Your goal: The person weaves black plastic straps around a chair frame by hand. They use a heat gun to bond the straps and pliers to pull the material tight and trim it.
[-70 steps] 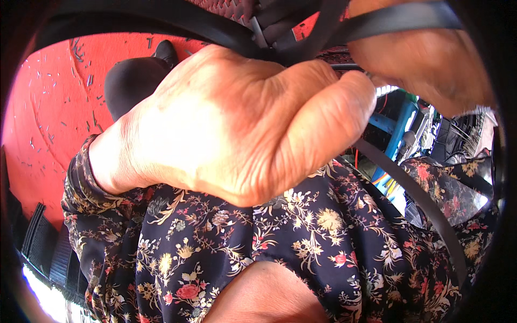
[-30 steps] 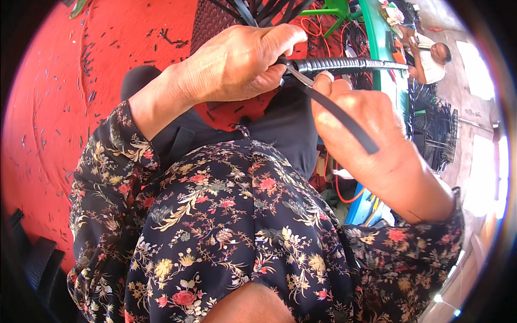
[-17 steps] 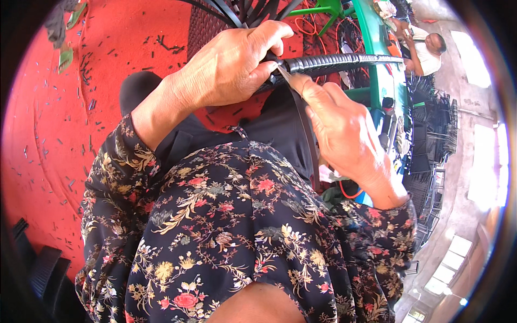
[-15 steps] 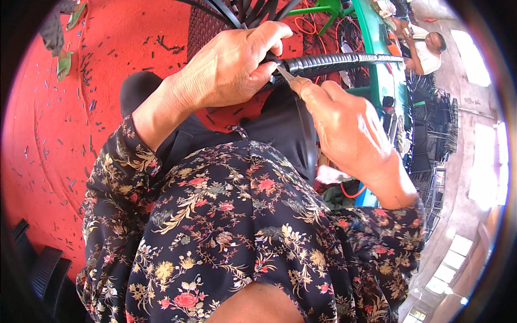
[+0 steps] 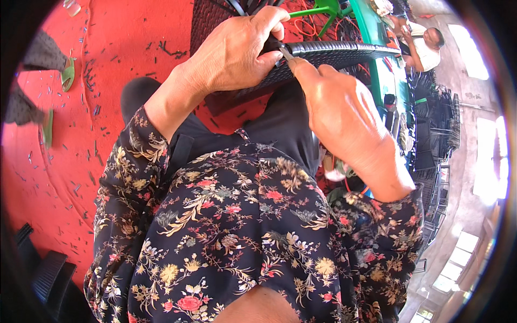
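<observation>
a dark floral-print blouse (image 5: 242, 231) is showing against a red floor (image 5: 107, 81), beside a black woven frame (image 5: 334, 54) and green bench (image 5: 377, 27).

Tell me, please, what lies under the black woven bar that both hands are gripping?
Under the black woven bar lie dark trousers and red floor; its near end hides beneath the left hand.

We see a red floor (image 5: 134, 32) strewn with short dark offcuts (image 5: 89, 134), thickest toward its left edge.
</observation>
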`<state>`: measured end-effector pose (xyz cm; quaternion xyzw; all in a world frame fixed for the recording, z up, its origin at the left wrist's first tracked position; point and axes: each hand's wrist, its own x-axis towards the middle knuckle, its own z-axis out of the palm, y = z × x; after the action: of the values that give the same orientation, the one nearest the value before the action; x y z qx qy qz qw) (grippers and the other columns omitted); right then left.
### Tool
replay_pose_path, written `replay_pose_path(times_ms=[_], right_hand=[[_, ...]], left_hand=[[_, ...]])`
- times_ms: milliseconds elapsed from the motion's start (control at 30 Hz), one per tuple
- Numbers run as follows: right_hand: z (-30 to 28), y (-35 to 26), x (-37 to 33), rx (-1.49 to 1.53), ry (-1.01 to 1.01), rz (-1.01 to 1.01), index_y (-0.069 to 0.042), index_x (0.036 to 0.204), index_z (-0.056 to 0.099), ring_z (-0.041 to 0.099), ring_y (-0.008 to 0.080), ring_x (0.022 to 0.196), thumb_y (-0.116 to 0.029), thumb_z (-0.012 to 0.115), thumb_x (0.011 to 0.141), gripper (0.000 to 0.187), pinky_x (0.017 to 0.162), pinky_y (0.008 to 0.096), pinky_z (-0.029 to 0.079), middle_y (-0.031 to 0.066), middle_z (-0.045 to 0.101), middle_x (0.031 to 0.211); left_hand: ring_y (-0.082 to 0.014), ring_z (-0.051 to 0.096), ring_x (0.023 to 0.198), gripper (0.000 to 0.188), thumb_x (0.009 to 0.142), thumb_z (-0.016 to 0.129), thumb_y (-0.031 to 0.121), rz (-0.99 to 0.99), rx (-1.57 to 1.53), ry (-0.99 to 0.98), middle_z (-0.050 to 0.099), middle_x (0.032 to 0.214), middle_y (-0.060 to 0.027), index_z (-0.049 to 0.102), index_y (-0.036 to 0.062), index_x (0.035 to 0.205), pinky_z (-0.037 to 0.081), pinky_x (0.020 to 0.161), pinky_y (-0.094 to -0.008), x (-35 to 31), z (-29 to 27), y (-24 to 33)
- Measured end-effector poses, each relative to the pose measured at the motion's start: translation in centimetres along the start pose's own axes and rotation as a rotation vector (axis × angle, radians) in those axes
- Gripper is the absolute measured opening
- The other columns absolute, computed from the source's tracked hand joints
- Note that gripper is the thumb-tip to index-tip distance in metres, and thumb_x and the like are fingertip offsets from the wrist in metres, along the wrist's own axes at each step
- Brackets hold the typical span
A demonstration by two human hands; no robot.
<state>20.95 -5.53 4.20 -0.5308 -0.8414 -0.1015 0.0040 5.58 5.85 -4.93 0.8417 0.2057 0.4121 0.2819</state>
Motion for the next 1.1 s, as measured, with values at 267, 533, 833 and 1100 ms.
replay_pose_path(times_ms=[267, 533, 833, 1100], right_hand=[[-0.3, 2.1, 1.0, 0.047, -0.021, -0.091, 0.0, 0.089, 0.057, 0.064, 0.0379, 0.063, -0.008, 0.053, 0.084, 0.01, 0.056, 0.0452, 0.053, 0.0187, 0.06, 0.064], [1.5, 0.6, 0.3, -0.186, 0.076, 0.003, 0.001, 0.093, 0.061, 0.067, 0.0343, 0.062, -0.009, 0.052, 0.087, 0.015, 0.054, 0.0418, 0.054, 0.02, 0.063, 0.066], [-0.4, 3.8, 1.1, 0.226, -0.058, -0.089, 0.003, 0.086, 0.065, 0.063, 0.0437, 0.08, -0.003, 0.049, 0.079, 0.019, 0.069, 0.0492, 0.051, 0.0282, 0.062, 0.079], [-1.7, 3.4, -0.3, 0.117, -0.118, -0.062, 0.003, 0.085, 0.063, 0.065, 0.0422, 0.076, -0.002, 0.05, 0.08, 0.014, 0.071, 0.0472, 0.053, 0.026, 0.064, 0.078]], left_hand=[[-0.0417, 0.062, 0.092, 0.064, 0.079, 0.069, 0.014, 0.037, 0.062, -0.125, 0.063, 0.099, -0.0226, 0.033, -0.0037, 0.129, 0.049, 0.077, -0.045, 2.0, -1.0, -0.6], [-0.0405, 0.063, 0.089, 0.066, 0.077, 0.071, 0.011, 0.122, 0.002, -0.029, 0.064, 0.092, -0.0207, 0.032, -0.0041, 0.128, 0.049, 0.075, -0.0433, 2.3, -0.3, -2.1], [-0.0376, 0.065, 0.091, 0.067, 0.078, 0.074, 0.015, 0.0, -0.069, -0.098, 0.066, 0.099, -0.0201, 0.034, -0.0036, 0.128, 0.05, 0.077, -0.0411, 1.7, 0.2, -0.5], [-0.0374, 0.064, 0.094, 0.065, 0.077, 0.075, 0.014, -0.009, -0.078, -0.085, 0.066, 0.098, -0.0193, 0.035, -0.0049, 0.125, 0.049, 0.08, -0.0404, 1.4, 0.9, 0.5]])
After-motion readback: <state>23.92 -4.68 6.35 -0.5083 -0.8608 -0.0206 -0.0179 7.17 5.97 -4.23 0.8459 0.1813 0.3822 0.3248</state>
